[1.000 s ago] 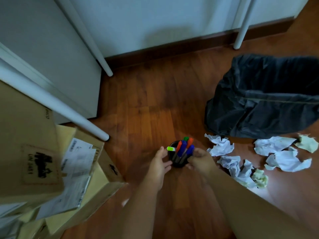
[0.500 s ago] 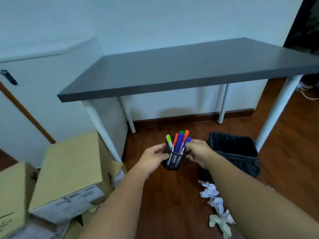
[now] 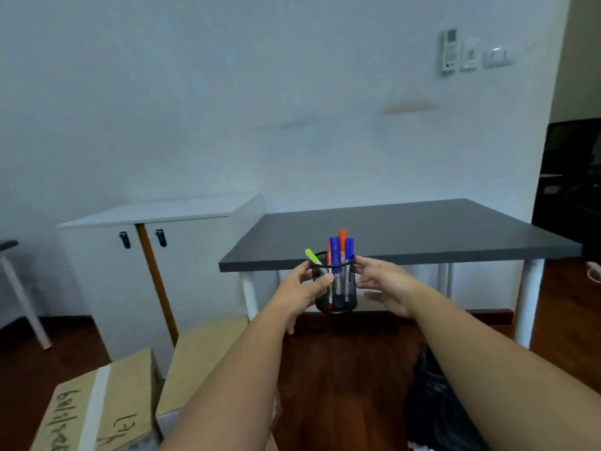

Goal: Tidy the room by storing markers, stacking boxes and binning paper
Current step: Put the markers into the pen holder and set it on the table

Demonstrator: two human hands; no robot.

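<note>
A black mesh pen cup [image 3: 338, 288] hangs in mid-air in front of the dark grey table [image 3: 422, 229], level with its front edge. Several markers [image 3: 340, 247] stand in it: blue, orange, red, and a lime green one leaning left. My left hand [image 3: 302, 288] grips the cup's left side, thumb across the mesh. My right hand [image 3: 383, 284] holds the cup's right rim with its fingertips, the lower fingers spread. Cardboard boxes [image 3: 107, 408] lie at the lower left.
A white cabinet [image 3: 156, 242] with two black handles stands left of the table. A black bin bag [image 3: 432, 408] sits on the wooden floor at the lower right. White table legs [image 3: 528, 304] stand under the tabletop. A stool leg [image 3: 22, 304] is at the far left.
Both hands lifted the cup of markers from the floor up to table height. My view rose from the floor and crumpled paper to the wall and tabletop.
</note>
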